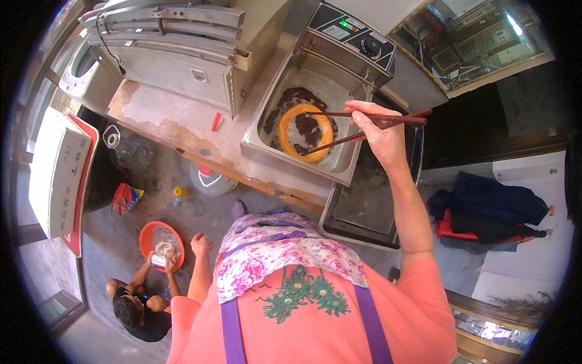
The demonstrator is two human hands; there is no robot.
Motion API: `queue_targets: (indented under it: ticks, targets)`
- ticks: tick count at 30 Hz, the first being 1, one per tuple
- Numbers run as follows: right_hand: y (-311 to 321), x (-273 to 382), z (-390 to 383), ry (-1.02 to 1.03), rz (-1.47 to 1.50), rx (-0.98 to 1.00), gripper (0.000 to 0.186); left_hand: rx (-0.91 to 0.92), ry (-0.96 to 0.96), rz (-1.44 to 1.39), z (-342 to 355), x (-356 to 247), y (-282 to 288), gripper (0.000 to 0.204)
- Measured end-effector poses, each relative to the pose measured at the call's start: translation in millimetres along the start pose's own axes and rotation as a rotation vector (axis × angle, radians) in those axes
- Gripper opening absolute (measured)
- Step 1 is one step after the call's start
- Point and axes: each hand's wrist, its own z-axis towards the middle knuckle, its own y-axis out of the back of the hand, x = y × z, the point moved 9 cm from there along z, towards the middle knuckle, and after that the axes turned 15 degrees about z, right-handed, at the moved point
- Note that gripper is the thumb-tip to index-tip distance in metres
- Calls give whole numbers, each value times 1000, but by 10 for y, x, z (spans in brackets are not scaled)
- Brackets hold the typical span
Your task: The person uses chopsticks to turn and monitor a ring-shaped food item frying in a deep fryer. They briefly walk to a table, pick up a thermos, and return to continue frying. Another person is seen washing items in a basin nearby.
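Long dark wooden chopsticks are gripped in my right hand, out over the fryer. Their tips reach a golden ring of fried dough lying in the oil, one tip at its upper part and the other at its lower part. Dark oil or residue shows around and inside the ring. My left hand hangs low beside my apron, away from the fryer. Its fingers are loosely curled and a little apart, with nothing visible in them.
A control box with a knob stands behind the fryer, and a dark metal tray sits to its right. On the worktop lies a small red object. At lower left, a person works over an orange basin.
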Motion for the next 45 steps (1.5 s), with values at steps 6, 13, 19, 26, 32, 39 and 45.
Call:
queue_targets:
  ticks: [6, 13, 19, 26, 32, 39, 45]
  targets:
    - [98, 0, -17, -91, 55, -70, 20, -44, -49, 18, 80, -55, 26, 41]
    - [594, 604, -204, 64, 34, -269, 22, 16, -33, 78, 108, -241, -25, 39]
    - [725, 707, -636, -21, 1, -276, 23, 73, -64, 97, 355, -354, -135, 37]
    - [1858, 970, -1715, 279, 114, -848, 25, 207, -77, 127, 512, -582, -227, 38]
    - [1925, 148, -2621, 228, -185, -1080, 22, 166, -93, 137, 608, -531, -135, 39]
    - [715, -846, -2387, 461, -739, -176, 25, 9, -158, -17, -246, -388, -46, 37]
    - [484, -1401, -2573, 360, -523, 64, 43, -63, -25, -317, -946, 1410, -368, 35]
